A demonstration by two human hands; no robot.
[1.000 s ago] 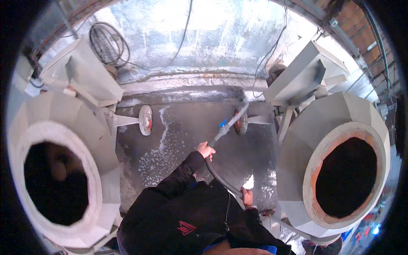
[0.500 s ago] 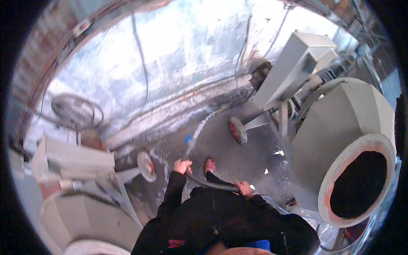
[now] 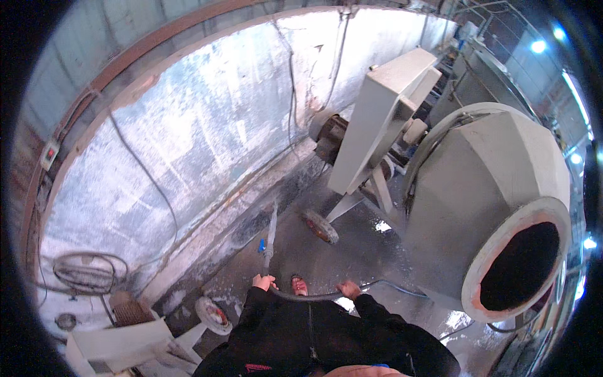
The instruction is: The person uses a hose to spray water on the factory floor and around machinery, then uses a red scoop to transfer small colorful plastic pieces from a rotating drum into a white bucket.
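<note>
A dark hose runs across in front of my body. Close to its outlet, my left hand is closed around it, and a white jet of water shoots away over the wet floor. Farther along the hose, my right hand grips it with curled fingers. From there a thinner bluish line trails to the right. A small blue object lies beside the jet; its kind is unclear. My foot shows just beyond the hose.
On the right stands a large beige drum mixer with a wide dark mouth, a wheel and a motor. Another beige machine with a wheel is at lower left. Ahead rises a stained wall with hanging cables and a coiled cable.
My view has turned, so the mixer and wall sit farther left. The jet, earlier slanting right toward the wall's foot, now points more straight ahead. Both hands keep hold of the hose.
</note>
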